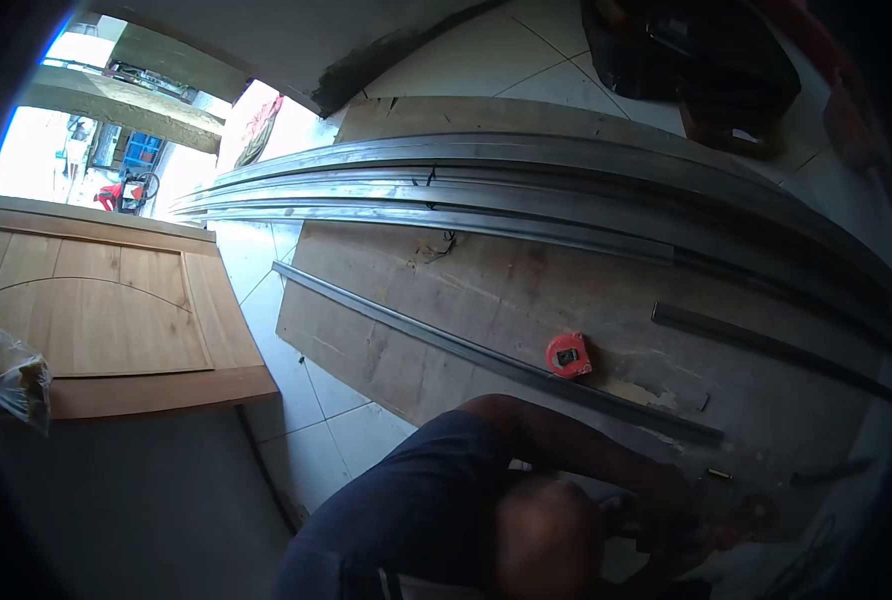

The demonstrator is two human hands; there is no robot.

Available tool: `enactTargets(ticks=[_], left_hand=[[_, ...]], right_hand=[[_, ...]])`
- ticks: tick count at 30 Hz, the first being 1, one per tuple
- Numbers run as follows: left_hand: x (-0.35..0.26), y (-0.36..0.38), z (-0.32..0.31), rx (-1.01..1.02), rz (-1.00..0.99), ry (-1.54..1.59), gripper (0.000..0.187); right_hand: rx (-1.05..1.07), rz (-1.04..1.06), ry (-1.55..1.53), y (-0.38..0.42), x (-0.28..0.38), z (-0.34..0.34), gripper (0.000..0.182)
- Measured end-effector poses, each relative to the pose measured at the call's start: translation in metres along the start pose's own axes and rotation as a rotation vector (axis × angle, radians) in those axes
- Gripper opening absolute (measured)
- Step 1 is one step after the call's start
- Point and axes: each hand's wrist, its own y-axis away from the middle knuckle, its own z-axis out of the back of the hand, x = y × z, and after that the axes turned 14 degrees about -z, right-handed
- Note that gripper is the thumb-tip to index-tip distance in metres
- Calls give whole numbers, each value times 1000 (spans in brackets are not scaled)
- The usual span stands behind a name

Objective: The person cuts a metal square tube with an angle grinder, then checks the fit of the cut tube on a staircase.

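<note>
My left arm reaches across the lower middle, in a dark sleeve, to my left hand, which lies in deep shadow with its fingers curled down. Under it is a dark tool with reddish parts, its kind lost in the gloom. My right hand shows only as a dim shape at the bottom edge, close to that tool; its fingers are hidden. Nearest to the left hand, a grey metal bar crosses the plywood sheet. A red tape measure rests against the bar's far side.
Several long metal profiles run across the plywood's far part. A shorter dark bar lies to the right, a small yellowish cylinder near my hand. A panelled wooden door stands left with a plastic bag. A black case lies beyond.
</note>
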Motion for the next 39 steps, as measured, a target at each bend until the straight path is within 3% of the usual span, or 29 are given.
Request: enactTargets(ticks=[1,2,4,5,6,7,8,9,11,12,15,17,20,24,26,27,28,29,32,36,39], left_hand=[[26,-18,5,115,254,-166,56],[27,-25,43,77,218,-325,51],[96,-40,64,-293,186,-870,53],[114,-41,87,-283,185,-1151,60],[105,-38,117,-58,333,-1141,61],[137,-39,120,-234,302,-1246,56],[145,-36,129,-219,224,-1285,50],[139,-34,137,-155,240,-1238,44],[141,-27,146,-308,263,-1336,38],[142,-22,154,-332,313,-1203,37],[148,-10,166,-209,254,-1097,33],[121,3,167,-238,185,-1020,31],[42,54,172,-205,196,-978,31],[-36,207,180,-127,415,-947,37],[-84,291,179,-72,680,-977,41],[-118,362,184,63,884,-1026,51],[-128,422,173,-4,925,-1035,54],[-145,427,173,-71,966,-1043,58],[-131,392,167,-245,888,-1009,57],[-45,259,160,-382,636,-918,54],[5,177,161,-292,468,-988,60]], right_hand=[[-30,6,24,-3,1,9,45],[-62,16,49,-5,2,22,44],[-98,29,92,-8,3,62,41],[-73,38,79,-8,1,85,39],[94,2,-13,-3,4,88,36],[255,-52,-100,3,8,89,34],[247,-30,-188,16,14,64,24],[246,-11,-280,27,16,40,35],[27,-9,-257,32,10,33,26],[-12,35,-299,37,11,21,26],[-119,-53,-277,40,10,12,19],[33,-202,-282,20,-3,35,34],[28,-168,-360,24,5,22,29],[-38,-81,-310,22,14,23,29],[-12,-114,-330,16,14,30,32],[-23,-111,-343,14,13,32,32],[-16,-92,-337,10,12,30,32],[-9,-74,-332,6,11,27,32],[57,-113,-284,-2,8,25,33],[97,-95,-213,4,13,8,32],[85,-75,-224,15,20,0,35]])
